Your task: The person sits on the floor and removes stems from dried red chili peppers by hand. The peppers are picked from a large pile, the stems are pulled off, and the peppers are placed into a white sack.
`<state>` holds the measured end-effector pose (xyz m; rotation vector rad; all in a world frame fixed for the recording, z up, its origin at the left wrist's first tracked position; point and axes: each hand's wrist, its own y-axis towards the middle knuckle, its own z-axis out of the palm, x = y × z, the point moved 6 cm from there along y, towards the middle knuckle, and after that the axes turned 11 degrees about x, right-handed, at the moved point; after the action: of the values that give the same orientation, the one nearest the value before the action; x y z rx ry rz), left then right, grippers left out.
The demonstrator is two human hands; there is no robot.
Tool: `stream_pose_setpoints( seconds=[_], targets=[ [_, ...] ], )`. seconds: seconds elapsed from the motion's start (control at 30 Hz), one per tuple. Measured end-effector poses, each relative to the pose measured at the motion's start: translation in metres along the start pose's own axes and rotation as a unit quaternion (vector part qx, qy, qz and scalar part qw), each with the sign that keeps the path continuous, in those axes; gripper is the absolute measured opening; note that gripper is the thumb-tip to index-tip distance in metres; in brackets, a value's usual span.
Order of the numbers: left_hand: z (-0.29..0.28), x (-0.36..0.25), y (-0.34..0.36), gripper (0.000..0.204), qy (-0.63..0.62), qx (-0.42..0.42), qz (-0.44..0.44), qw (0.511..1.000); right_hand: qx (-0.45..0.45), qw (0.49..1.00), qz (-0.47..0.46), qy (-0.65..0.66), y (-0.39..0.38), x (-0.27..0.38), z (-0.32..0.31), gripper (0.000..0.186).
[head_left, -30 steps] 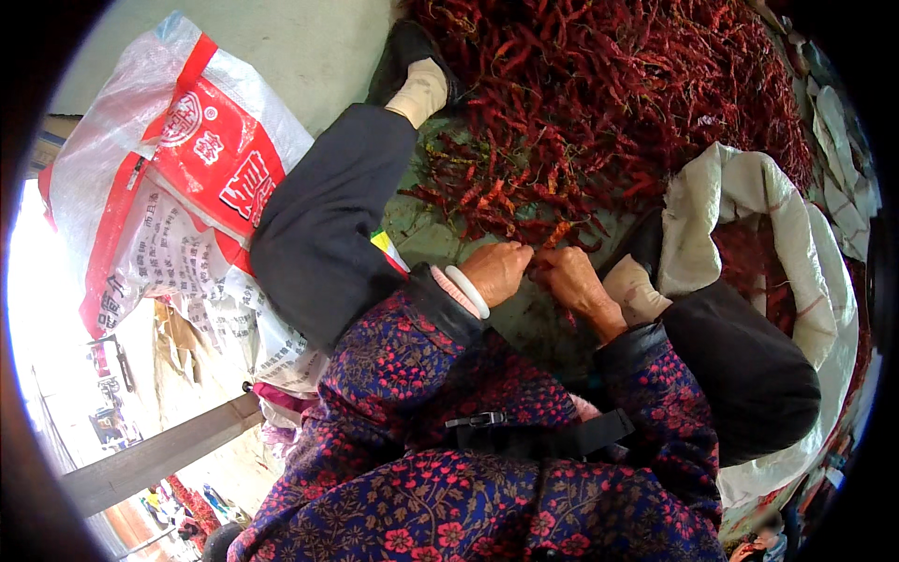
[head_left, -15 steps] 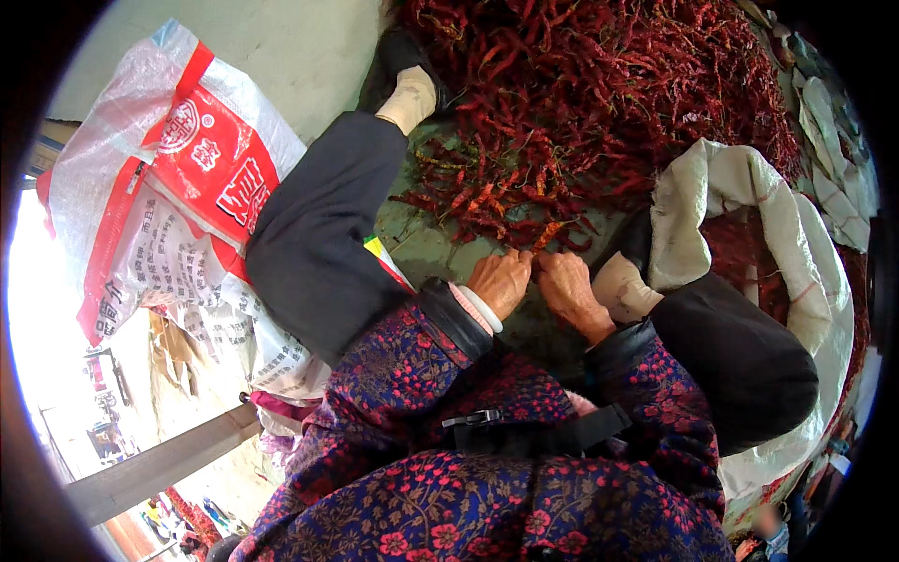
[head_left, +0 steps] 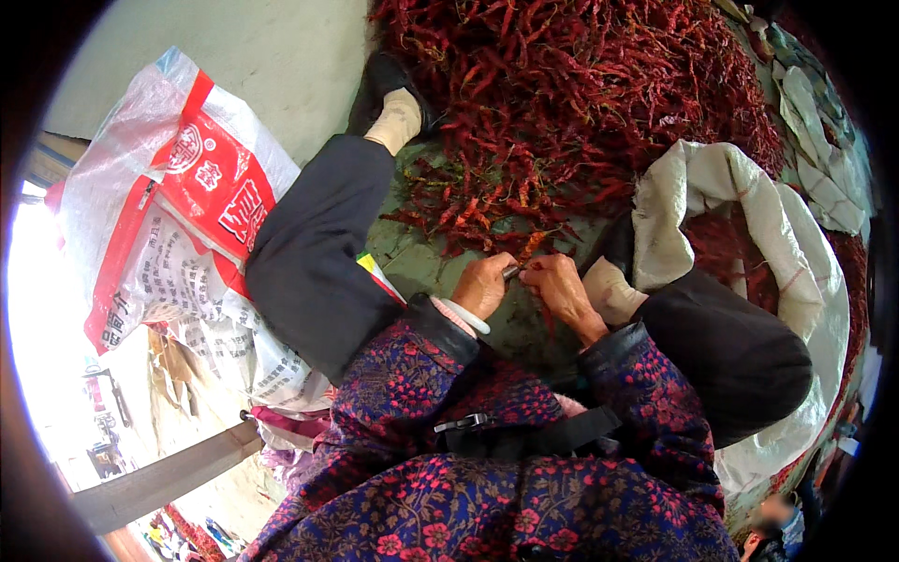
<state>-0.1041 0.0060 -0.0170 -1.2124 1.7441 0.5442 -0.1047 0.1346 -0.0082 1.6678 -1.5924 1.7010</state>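
Pinching fingers of R hand (head_left: pixel 562 288) seem closed on a red chilli (head_left: pixel 549 317) hanging just below them, L hand (head_left: pixel 483 285) alongside, its hold I can't tell; such dry pod is prob. light, brittle, best taken near stem, w/ chilli heap (head_left: pixel 571 103) just beyond.

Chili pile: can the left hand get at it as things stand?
Likely yes: the pile starts just ahead of the left hand, with floor showing between and nothing seen blocking.
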Motion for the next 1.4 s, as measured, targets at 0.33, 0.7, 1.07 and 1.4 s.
stream_pose_setpoints(
  seconds=[0.33,0.7,1.07,1.4],
  targets=[
    [0.018,0.004,-0.003,0.007,0.154,-0.026,-0.045,0.987,-0.075,0.963,-0.139,-0.217,0.009,-0.013,0.017,0.017],
    [-0.004,0.007,-0.003,0.014,-0.109,-0.068,-0.104,0.986,-0.03,0.953,0.012,0.301,-0.016,0.0,-0.001,0.014],
    [0.094,0.016,-0.039,0.028,0.267,0.299,0.214,0.891,-0.204,0.828,-0.049,0.521,-0.087,-0.009,-0.085,0.013],
    [0.015,-0.05,0.112,0.039,0.31,0.186,0.099,0.927,-0.152,0.889,0.112,0.418,0.03,-0.066,-0.063,0.042]
  ],
)
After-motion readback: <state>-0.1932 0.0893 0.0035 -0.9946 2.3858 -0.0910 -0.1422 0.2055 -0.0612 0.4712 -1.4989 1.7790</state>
